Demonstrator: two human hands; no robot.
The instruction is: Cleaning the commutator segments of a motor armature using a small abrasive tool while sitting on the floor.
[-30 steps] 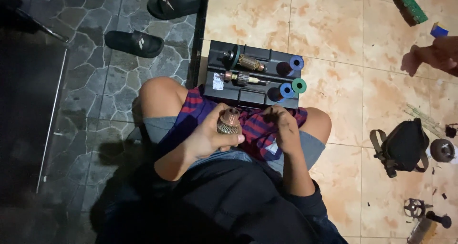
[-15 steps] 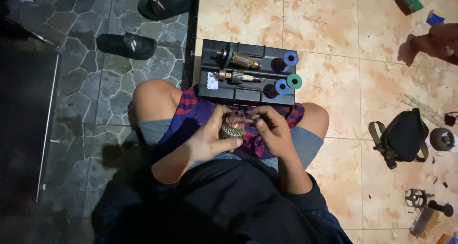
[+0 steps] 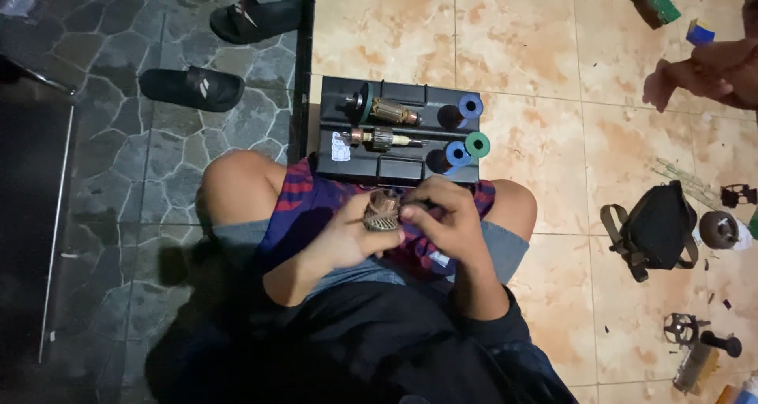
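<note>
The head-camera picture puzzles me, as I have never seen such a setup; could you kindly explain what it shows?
There is no machine: a person seated on the floor wears a camera on the head, so you look straight down at their lap and two bare hands. The left hand and right hand together hold a small motor armature with copper windings. Just beyond the knees lies a black tray holding two more armatures and blue and green spools. Two black sandals rest on the dark stone paving, and a black bag lies on the tan tiles. Another person's hand shows at upper right.
</note>
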